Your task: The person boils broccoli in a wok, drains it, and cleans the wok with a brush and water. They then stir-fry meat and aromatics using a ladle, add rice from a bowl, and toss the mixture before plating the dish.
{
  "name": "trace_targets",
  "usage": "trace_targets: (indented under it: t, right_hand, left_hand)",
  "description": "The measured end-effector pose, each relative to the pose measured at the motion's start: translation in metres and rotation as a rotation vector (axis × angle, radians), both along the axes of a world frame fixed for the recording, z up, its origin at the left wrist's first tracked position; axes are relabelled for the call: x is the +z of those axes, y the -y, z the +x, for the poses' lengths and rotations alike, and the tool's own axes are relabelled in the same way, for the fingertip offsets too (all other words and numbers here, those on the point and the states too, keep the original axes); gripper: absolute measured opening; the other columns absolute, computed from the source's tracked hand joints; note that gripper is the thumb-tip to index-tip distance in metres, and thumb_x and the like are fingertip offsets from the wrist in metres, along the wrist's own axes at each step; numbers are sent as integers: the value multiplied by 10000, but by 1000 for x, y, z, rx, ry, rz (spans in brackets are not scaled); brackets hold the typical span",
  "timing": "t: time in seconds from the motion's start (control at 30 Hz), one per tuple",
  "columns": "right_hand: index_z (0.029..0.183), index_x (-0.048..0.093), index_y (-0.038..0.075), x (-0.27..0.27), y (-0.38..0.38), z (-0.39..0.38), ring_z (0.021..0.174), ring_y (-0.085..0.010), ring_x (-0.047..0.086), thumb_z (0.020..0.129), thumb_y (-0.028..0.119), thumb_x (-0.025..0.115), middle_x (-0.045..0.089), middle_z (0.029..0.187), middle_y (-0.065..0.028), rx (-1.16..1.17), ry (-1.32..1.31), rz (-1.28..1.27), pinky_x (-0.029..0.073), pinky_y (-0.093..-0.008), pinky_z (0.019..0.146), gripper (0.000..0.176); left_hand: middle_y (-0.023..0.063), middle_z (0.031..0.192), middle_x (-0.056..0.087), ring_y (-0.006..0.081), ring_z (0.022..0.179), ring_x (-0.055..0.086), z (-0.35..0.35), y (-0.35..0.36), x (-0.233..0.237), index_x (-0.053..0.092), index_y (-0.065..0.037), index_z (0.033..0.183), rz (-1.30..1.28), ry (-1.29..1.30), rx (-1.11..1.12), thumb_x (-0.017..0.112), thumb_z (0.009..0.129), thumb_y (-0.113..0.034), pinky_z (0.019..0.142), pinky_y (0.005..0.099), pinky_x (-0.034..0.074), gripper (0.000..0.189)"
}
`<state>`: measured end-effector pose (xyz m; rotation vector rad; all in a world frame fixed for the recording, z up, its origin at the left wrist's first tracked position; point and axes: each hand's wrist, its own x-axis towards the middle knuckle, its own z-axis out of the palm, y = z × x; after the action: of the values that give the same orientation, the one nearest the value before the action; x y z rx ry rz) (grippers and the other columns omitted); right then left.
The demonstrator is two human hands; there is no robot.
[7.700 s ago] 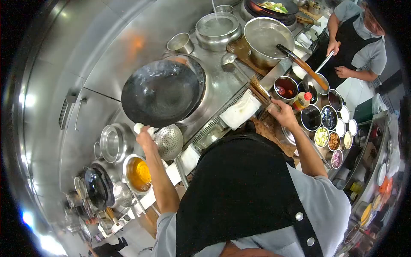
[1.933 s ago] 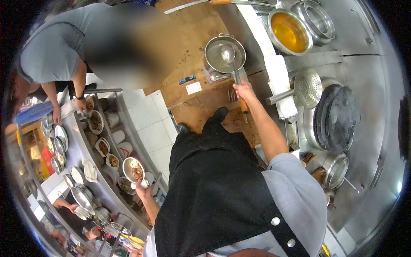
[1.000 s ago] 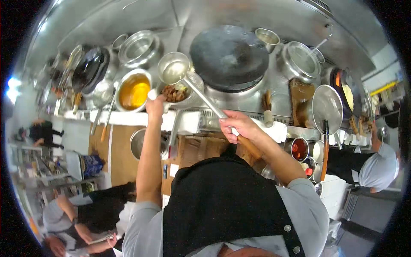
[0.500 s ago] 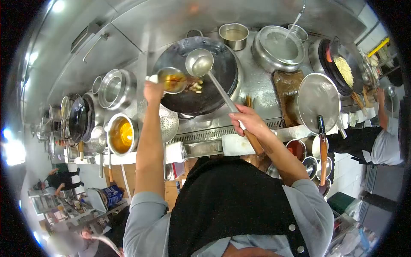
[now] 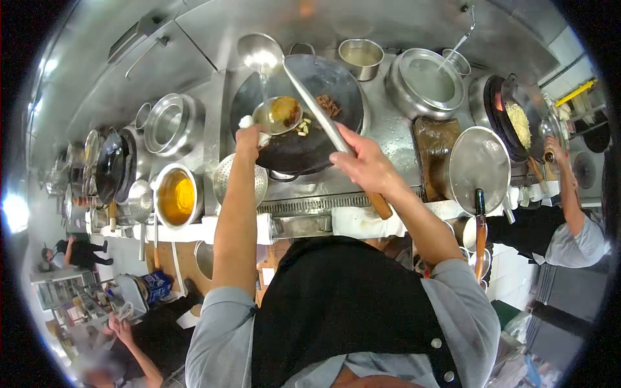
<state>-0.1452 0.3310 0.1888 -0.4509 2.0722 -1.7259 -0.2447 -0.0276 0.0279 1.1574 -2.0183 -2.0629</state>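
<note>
My left hand is closed beside the wok's left edge, with white cloth-like material at its fingers. It grips a small metal bowl holding yellow-brown contents, tilted over the wok. My right hand is wrapped around the long handle of a metal ladle, whose end is wooden. The ladle's head is raised above the bowl, and a thin stream of liquid falls from it towards the bowl. In the dark wok lie brown meat-like pieces and pale chopped bits.
At left stand a pot of orange-yellow liquid and a perforated skimmer. A metal pot stands behind the wok. At right are a lidded pot, a large strainer and another wok with pale shreds. Co-workers stand nearby.
The ladle has risen and moved left, and liquid now streams from it. The bowl has shifted right with my left hand. The brown pieces in the wok are now uncovered.
</note>
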Motion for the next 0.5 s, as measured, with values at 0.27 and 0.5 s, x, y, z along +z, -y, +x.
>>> trace_targets:
  t: [0.27,0.5]
  right_hand:
    - [1641,329,37,-90,-30,13,1452,-274,491,934,101,741,502,1570,-231,-164,83,42,388,-339,1186,821]
    - [1623,339,-7,-143,-80,38,1500,-266,439,935,78,731,465,1615,-245,-261,23,192,332,-304,1202,797]
  left_hand:
    - [300,1133,727,448,1114,702,-25,3,3,585,58,1215,-952,-34,-232,780,768,-207,1002,486,536,555]
    - [263,1163,681,470,1035,706,-25,-42,72,509,-24,1215,-1411,9,-470,671,892,-170,879,564,570,389]
